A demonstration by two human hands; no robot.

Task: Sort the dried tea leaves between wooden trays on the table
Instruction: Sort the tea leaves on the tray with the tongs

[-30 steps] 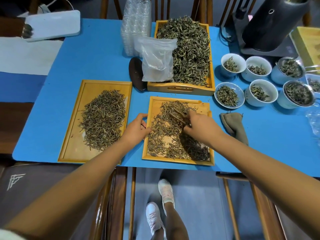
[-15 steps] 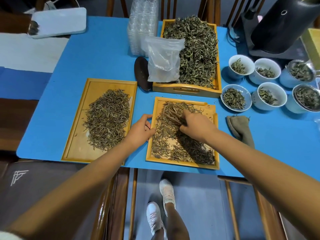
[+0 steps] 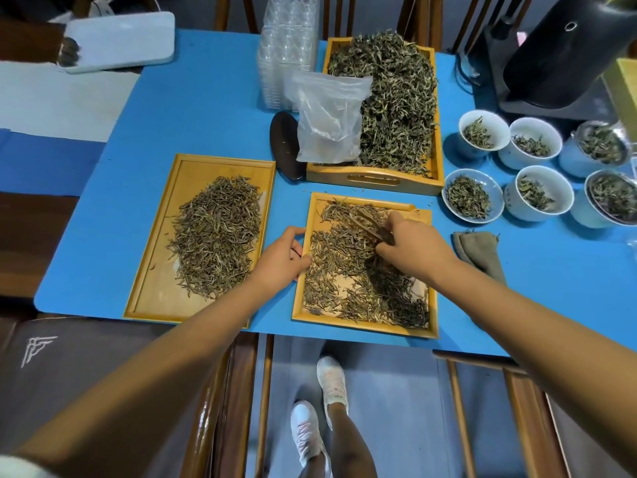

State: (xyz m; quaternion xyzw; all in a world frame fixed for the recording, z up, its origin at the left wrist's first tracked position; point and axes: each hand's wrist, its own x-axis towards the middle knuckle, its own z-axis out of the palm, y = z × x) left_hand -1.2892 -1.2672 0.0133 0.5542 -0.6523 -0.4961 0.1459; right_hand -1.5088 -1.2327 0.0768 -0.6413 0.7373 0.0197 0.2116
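Two flat wooden trays lie on the blue table. The left tray [image 3: 151, 270] holds a heap of dried tea leaves [image 3: 217, 236]. The middle tray [image 3: 362, 324] has leaves [image 3: 337, 263] spread thinly over it. My left hand [image 3: 282, 258] grips the middle tray's left rim. Above that tray, my right hand [image 3: 410, 248] is shut on wooden tweezers [image 3: 365, 225], whose tips point up-left into the leaves. A deeper handled tray [image 3: 375, 177] behind is piled with larger green leaves [image 3: 396, 98].
A clear plastic bag [image 3: 327, 122] leans in the deep tray, with stacked clear containers [image 3: 286, 53] and a dark scoop [image 3: 286, 146] beside it. Several white cups of leaves [image 3: 537, 194] stand right. A grey cloth [image 3: 479, 250], a black appliance [image 3: 558, 53] and a white board [image 3: 120, 39] are nearby.
My right hand with the tweezers has shifted a little within the middle tray, working through the leaves. My left hand stays on the tray rim. The camera has tilted slightly.
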